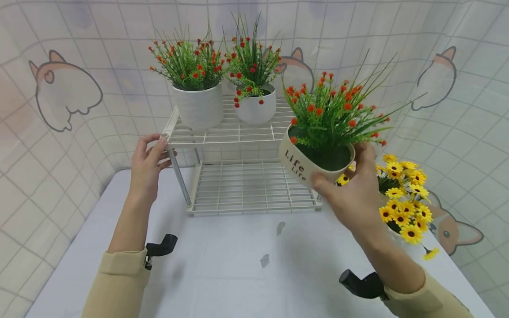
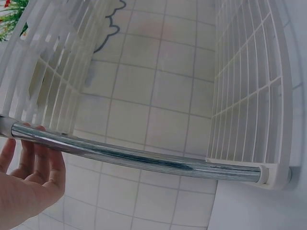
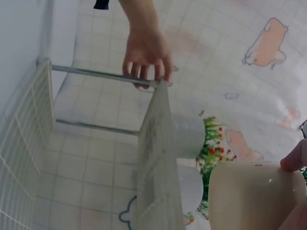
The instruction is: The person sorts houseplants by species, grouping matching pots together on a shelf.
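My right hand [image 1: 355, 194] grips a cream pot [image 1: 314, 163] marked "Life" by its near right side, thumb in front. Orange-flowered artificial grass fills the pot, which tilts in the air before the right end of a white two-tier rack [image 1: 238, 142]. At the rack's upper left front corner, my left hand [image 1: 149, 163] holds the shelf end, its fingers behind the metal post [image 2: 144, 159]. Two white pots, a wider one [image 1: 200, 106] and a smaller one [image 1: 256, 106], stand on the top shelf with red-flowered plants. The right wrist view shows the cream pot's underside [image 3: 254, 196].
Potted yellow daisies [image 1: 405, 203] stand at the right of the white-covered table [image 1: 238, 274]. The lower shelf [image 1: 254, 185] is a bare wire grid. Behind hangs a tiled-pattern curtain [image 1: 119, 26] with cartoon dogs. Two small grey patches [image 1: 264, 260] mark the cloth.
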`<state>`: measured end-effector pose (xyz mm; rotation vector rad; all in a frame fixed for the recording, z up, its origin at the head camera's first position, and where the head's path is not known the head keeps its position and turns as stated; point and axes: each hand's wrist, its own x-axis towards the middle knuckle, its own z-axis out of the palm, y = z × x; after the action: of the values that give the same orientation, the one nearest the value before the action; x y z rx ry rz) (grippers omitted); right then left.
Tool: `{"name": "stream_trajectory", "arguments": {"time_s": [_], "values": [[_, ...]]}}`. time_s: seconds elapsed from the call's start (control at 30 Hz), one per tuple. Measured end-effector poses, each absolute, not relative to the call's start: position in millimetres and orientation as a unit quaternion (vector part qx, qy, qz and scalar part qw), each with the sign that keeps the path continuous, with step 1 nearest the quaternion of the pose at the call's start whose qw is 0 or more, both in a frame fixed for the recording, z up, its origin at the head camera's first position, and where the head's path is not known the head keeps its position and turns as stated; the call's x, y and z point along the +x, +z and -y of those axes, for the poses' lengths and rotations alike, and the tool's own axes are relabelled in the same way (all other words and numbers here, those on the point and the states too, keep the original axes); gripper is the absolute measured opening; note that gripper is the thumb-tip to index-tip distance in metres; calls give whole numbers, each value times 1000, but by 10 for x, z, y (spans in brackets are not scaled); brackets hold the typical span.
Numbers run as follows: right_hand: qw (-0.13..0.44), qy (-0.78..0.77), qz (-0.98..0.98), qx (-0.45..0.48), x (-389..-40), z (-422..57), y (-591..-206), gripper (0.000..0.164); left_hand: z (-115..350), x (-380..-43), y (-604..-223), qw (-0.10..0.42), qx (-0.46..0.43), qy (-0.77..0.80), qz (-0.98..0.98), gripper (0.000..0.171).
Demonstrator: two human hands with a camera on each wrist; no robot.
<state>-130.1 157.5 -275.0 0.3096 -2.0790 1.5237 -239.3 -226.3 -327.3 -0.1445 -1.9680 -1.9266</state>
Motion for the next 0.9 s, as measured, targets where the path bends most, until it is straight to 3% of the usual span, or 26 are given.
{"name": "stream_trajectory", "arguments": {"time_s": [0.2,0.57,0.9], "values": [[277,562,774,92,-1560,-1665,-2470,78,2258,-2397,-3256,191,-50,-682,705,37],[193,590,784,21,-2196,-1747,-2338,85,2246,-2376,-3266,193,-48,-676,710,36],[183,546,817,-18,-2549,-1650,-2191,88,2252,-2381,-3268,193,-52,-689,697,36]]}}
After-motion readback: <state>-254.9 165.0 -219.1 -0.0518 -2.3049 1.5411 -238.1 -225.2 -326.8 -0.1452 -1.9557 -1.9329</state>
